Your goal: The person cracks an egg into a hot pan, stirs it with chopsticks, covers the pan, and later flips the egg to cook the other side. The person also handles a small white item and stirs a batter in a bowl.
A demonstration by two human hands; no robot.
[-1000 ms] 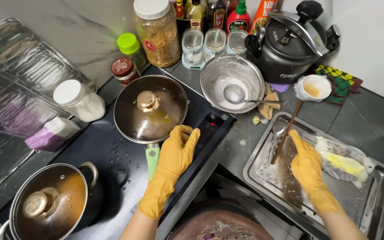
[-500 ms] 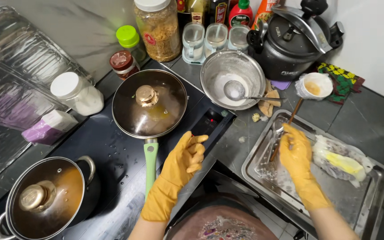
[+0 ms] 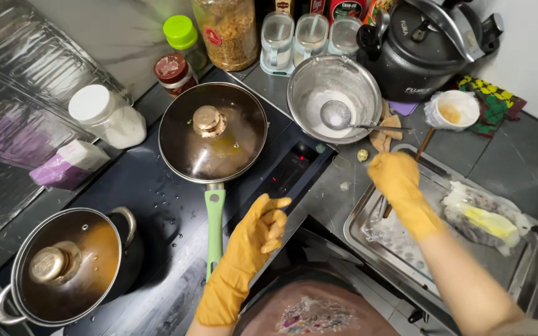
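While the left hand point(image 3: 263, 227) is hovering with fingers spread just beside the pan's green handle point(image 3: 213, 227), which is pointing straight toward the person, the right hand point(image 3: 400, 183) is closing over a wooden stick point(image 3: 423, 144) slanting into the metal tray point(image 3: 400, 258).

Purple-and-white carton point(image 3: 70, 164) at nine o'clock, red label on big jar point(image 3: 213, 36) at twelve, red-lit cooktop display point(image 3: 289, 167) centre

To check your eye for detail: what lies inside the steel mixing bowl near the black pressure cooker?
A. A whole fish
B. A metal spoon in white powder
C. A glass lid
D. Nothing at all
B: the steel bowl holds white powder with a metal spoon resting in it, handle pointing out over the rim.
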